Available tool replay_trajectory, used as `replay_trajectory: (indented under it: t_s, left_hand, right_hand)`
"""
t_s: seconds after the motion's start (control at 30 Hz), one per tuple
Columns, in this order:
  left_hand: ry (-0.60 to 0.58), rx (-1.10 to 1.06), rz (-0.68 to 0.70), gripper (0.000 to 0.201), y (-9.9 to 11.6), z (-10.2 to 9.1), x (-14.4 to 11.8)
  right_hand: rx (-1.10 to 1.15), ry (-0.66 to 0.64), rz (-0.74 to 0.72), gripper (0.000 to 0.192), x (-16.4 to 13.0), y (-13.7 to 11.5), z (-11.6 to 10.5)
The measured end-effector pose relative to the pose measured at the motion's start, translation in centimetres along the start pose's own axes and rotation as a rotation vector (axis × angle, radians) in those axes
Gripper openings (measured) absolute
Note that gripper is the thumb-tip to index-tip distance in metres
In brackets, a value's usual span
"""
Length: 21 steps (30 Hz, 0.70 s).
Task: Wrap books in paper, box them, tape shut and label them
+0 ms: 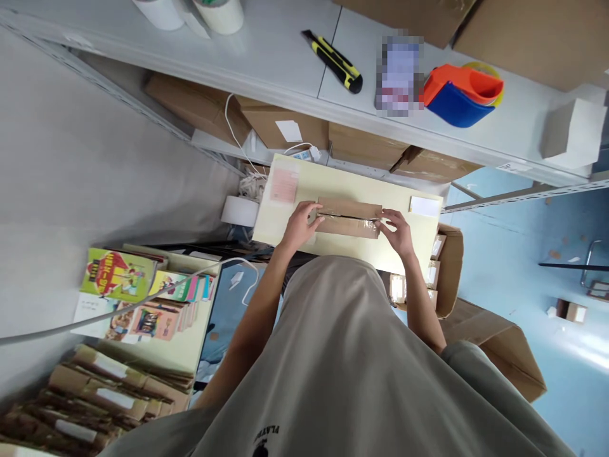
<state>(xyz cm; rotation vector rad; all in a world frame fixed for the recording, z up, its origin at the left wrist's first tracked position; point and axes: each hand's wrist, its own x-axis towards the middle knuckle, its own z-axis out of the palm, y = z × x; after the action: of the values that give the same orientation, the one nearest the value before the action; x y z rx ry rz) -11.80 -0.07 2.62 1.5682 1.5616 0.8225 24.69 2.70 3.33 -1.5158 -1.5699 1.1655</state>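
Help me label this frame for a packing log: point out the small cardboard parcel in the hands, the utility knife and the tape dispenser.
cardboard parcel [349,217], head view, middle of its top face between the hands.
utility knife [334,60], head view, middle of its yellow-and-black handle.
tape dispenser [459,95], head view, on its orange-and-blue body.

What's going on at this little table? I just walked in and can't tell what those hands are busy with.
A person stands over a small pale table and has both hands on a flat brown cardboard parcel lying on it. The left hand grips its left end, the right hand its right end, where clear tape shows along the seam. On the shelf above lie a yellow-and-black utility knife and an orange-and-blue tape dispenser, both untouched. Books are stacked lower left.
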Motion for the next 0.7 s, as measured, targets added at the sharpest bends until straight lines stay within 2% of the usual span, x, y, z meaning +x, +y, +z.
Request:
replay_trajectory:
  t_s: [0.17, 0.33, 0.53, 0.7]
  left_hand:
    - [0.031, -0.019, -0.080, 0.030, -1.0, 0.6, 0.5]
    - [0.049, -0.111, -0.179, 0.030, -0.9, 1.4, 0.9]
    - [0.071, -0.196, -0.212, 0.018, -0.6, 1.2, 1.1]
    - [0.086, -0.234, -0.220, 0.021, -1.0, 1.3, 1.3]
  right_hand:
    - [0.034, -0.025, 0.047, 0.055, 0.5, 1.2, 0.2]
    - [0.091, 0.002, 0.092, 0.052, 0.4, 1.9, 0.7]
    - [0.137, -0.006, 0.125, 0.056, 0.4, 2.1, 1.0]
    - [0.252, 0.045, 0.156, 0.061, 0.7, 3.3, 1.9]
